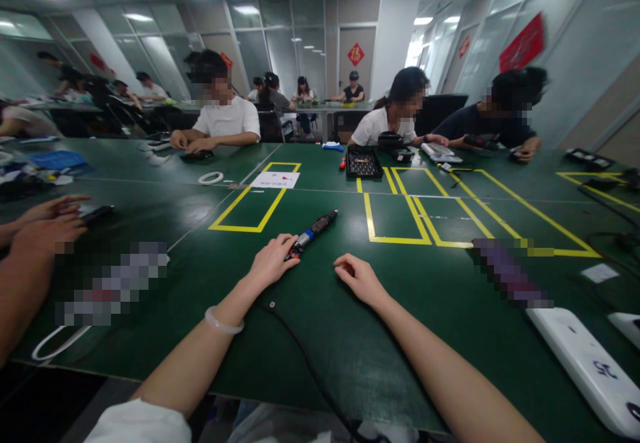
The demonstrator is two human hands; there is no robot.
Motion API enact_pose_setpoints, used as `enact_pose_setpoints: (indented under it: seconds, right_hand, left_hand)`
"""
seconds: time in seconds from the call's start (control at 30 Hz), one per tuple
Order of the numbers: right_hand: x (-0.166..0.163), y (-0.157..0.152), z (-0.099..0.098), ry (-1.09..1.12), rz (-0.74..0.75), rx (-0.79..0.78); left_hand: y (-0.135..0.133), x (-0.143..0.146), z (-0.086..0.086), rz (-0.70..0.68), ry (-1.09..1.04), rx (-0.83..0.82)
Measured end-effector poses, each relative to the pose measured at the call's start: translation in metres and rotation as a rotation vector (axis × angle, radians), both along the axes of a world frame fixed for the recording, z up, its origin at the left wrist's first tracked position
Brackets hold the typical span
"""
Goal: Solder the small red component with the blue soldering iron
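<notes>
My left hand [273,260] lies over the rear part of an electric screwdriver [313,231], its fingers closed on the body. The tool is slim, black and silver with a blue band, and its tip points away and to the right. To the right of it, my right hand [361,278] rests on the green table [320,336] with loosely curled fingers and nothing visible in them. A black cable [300,343] runs from beneath my left wrist toward the table's near edge.
Yellow tape outlines [400,240] mark the table. A white sheet [276,180] lies beyond my left hand, a black tray [364,163] farther right. A white power bank [583,363] sits at right. A co-worker's hands [50,226] are at left; other people sit opposite.
</notes>
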State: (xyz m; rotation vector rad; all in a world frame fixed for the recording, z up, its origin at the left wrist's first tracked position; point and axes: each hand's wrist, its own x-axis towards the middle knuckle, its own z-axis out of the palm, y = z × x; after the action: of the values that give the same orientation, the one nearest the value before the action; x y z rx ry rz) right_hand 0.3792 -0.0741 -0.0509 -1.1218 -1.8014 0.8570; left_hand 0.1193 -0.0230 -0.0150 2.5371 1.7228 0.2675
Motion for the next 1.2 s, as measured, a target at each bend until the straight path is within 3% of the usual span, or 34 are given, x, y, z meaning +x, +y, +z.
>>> enact_pose_setpoints:
  seconds: [0.27, 0.47, 0.73, 1.2]
  right_hand:
    - [0.000, 0.001, 0.001, -0.069, 0.033, 0.019]
    - [-0.001, 0.001, 0.002, -0.111, 0.029, 0.033]
    - [-0.001, 0.003, -0.006, -0.128, 0.038, 0.045]
    - [-0.001, 0.003, -0.004, -0.134, 0.046, 0.043]
  left_hand:
    - [0.052, -0.121, -0.009, 0.354, 0.035, -0.119]
    - [0.057, -0.179, -0.006, 0.544, 0.059, -0.109]
    - [0.032, -0.155, 0.007, 0.629, 0.196, 0.118]
    - [0.030, -0.138, 0.008, 0.816, 0.044, 0.108]
